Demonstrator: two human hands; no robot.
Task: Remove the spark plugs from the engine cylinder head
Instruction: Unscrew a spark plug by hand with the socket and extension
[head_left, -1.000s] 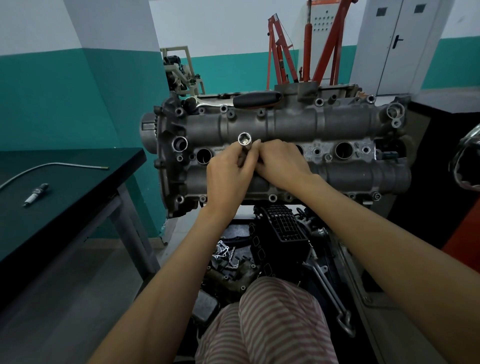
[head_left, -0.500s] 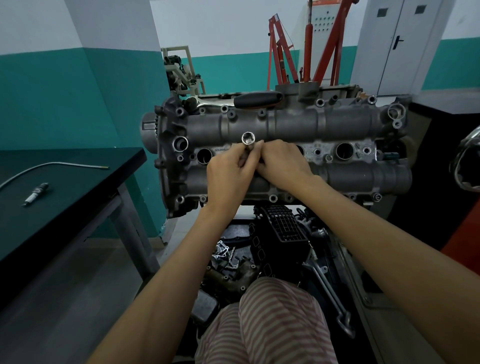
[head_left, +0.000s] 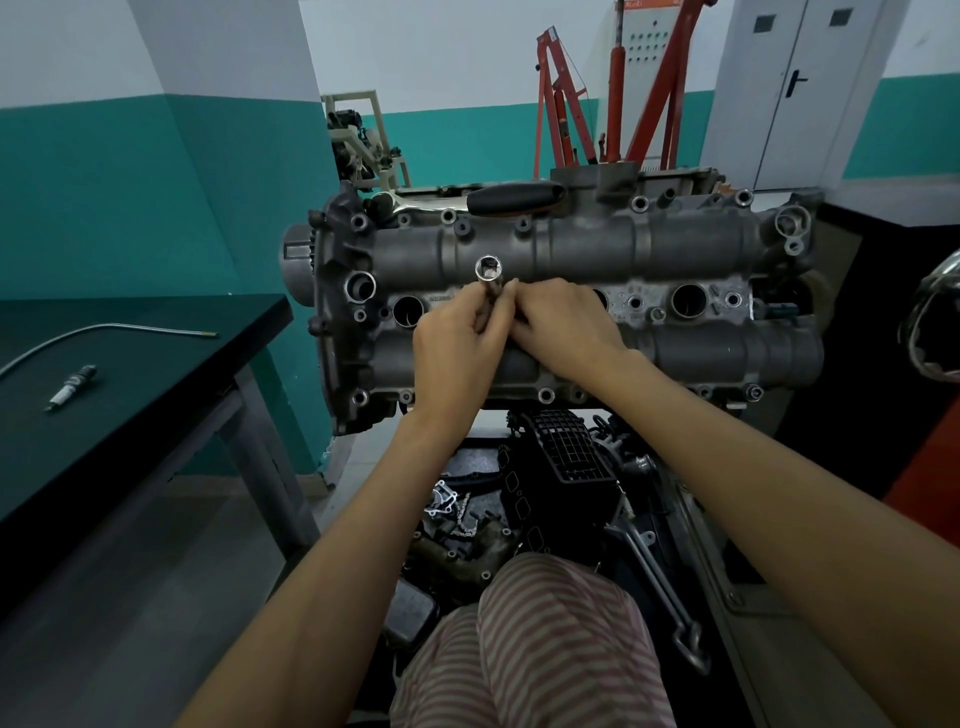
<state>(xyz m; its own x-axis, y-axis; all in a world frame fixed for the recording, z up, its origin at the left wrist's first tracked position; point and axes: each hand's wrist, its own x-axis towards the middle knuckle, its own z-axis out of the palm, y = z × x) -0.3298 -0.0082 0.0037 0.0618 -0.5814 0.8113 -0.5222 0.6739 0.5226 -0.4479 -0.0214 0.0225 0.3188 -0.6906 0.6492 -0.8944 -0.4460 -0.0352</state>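
The grey engine cylinder head stands upright in front of me, its row of round plug wells facing me. A long metal spark plug socket sticks out of the second well from the left, its open end toward me. My left hand grips the socket's shaft from below. My right hand pinches the same shaft from the right. The well under my hands is hidden. One removed spark plug lies on the dark table at the left.
A ratchet with a black handle lies on top of the head. A bent metal tube lies on the table. Loose engine parts and a black plastic manifold sit below the head. A red engine crane stands behind.
The socket has come a little farther out of the well toward me, with both hands staying on its shaft.
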